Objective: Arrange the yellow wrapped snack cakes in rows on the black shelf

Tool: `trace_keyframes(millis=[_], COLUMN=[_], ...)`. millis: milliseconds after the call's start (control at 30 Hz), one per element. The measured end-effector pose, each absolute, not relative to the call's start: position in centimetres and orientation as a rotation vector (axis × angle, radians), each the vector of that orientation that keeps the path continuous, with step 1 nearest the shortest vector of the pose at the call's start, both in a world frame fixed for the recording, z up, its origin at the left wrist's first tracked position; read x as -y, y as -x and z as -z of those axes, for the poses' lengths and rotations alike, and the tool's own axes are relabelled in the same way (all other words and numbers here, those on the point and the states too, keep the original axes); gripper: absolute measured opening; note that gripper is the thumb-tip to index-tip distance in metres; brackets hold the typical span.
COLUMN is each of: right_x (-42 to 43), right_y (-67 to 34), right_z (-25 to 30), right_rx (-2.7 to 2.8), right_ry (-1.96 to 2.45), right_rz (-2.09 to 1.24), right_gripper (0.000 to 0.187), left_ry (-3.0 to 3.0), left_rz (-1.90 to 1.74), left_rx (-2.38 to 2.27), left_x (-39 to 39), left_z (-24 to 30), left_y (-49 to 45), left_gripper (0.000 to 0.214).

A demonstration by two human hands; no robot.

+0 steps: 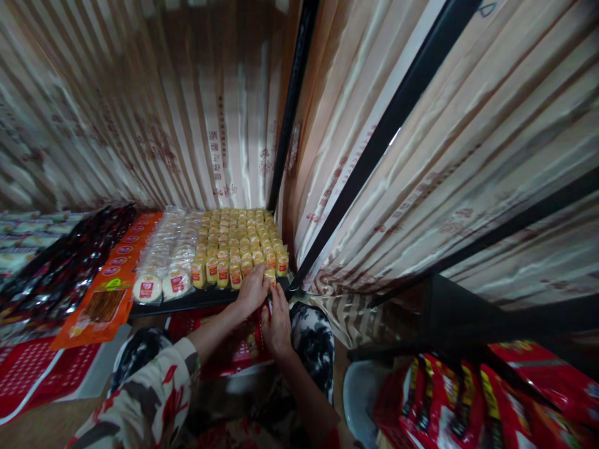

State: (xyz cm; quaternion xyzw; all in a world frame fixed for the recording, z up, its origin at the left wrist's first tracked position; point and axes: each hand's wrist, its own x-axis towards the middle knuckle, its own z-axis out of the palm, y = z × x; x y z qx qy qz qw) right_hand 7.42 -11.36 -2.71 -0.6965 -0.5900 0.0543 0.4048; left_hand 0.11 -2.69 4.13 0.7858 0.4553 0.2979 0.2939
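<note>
At the front edge of a shelf, several rows of small yellow wrapped snack cakes (236, 240) stand packed together. My left hand (253, 290) reaches to the front row, its fingers curled against one yellow snack cake (270, 275). From below and to the right, my right hand (277, 324) touches the same cake, with its fingers pointing up. The two hands nearly meet, and the fingertips partly cover the cake. Left of the yellow rows lie round white packaged crackers (178, 282) in two rows.
An orange snack packet (103, 299), dark shiny packets (70, 268) and white-green packets (28, 246) continue leftward. Below is a red basket (47, 368). Black metal posts (374, 143) and pleated curtains (224, 112) surround the shelf. Red bags (468, 399) and a pale stool (362, 399) stand lower right.
</note>
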Motion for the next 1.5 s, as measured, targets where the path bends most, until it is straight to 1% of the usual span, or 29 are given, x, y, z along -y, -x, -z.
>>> trace_keyframes(millis=[367, 667, 933, 1167, 1300, 1433, 1500], right_x=[9.7, 8.8, 8.3, 7.8, 7.6, 7.5, 7.6], right_y=[-8.3, -8.5, -8.4, -8.8, -9.1, -9.2, -9.2], right_z=[4.3, 5.1, 5.2, 5.7, 6.2, 6.4, 6.2], right_rx=[1.436, 1.478, 1.5, 1.517, 1.534, 1.474, 1.451], right_ry=[1.767, 1.749, 1.724, 1.695, 1.678, 1.72, 1.724], right_rz=[-0.169, -0.131, -0.101, -0.032, -0.016, -0.052, -0.091], right_gripper=[0.058, 0.058, 0.059, 0.062, 0.057, 0.048, 0.047], left_ry=[-2.208, -2.258, -2.254, -2.348, -2.399, -2.373, -2.336], left_rz=[-0.739, -0.705, -0.779, -0.921, -0.857, -0.779, -0.774], left_rx=[-1.16, -1.172, -1.219, -1.233, -1.312, -1.209, -1.171], left_x=[1.3, 0.1, 0.2, 0.9, 3.1, 4.6, 4.7], left_z=[-3.7, -2.9, -2.8, -2.2, -1.5, -0.1, 0.6], left_y=[-2.6, -2.7, -2.3, -2.2, -1.2, -0.3, -0.1], left_gripper=[0.032, 0.032, 0.031, 0.042, 0.037, 0.037, 0.038])
